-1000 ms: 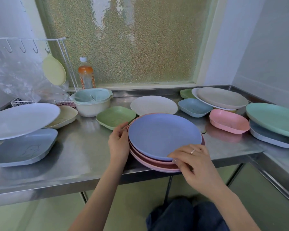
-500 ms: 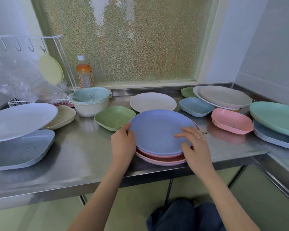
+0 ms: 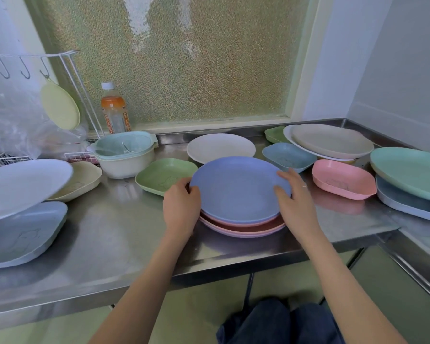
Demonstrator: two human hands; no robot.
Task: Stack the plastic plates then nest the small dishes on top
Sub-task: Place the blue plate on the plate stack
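Observation:
A blue round plate (image 3: pixel 236 187) tops a stack of pink plates (image 3: pixel 243 228) in the middle of the steel counter (image 3: pixel 114 239). My left hand (image 3: pixel 181 207) grips the stack's left rim, thumb on the blue plate. My right hand (image 3: pixel 296 202) holds the right rim, fingers curled over the blue plate's edge. Small dishes lie around: a green one (image 3: pixel 163 176) to the left, a blue one (image 3: pixel 287 156) and a pink one (image 3: pixel 343 178) to the right. A white round plate (image 3: pixel 220 147) sits behind the stack.
Left: a white plate (image 3: pixel 23 184) over a blue square dish (image 3: pixel 20 234), a cream dish (image 3: pixel 81 180), a bowl set (image 3: pixel 124 155), a bottle (image 3: pixel 114 111) and a wire rack (image 3: pixel 67 70). Right: beige plates (image 3: pixel 330 141), a green dish (image 3: pixel 276 134), a mint plate (image 3: pixel 410 170) over a blue one (image 3: pixel 407 204).
The stack has slid back from the counter's front edge toward the middle. My right hand moved from the near rim round to the right rim; my left hand stayed on the left rim.

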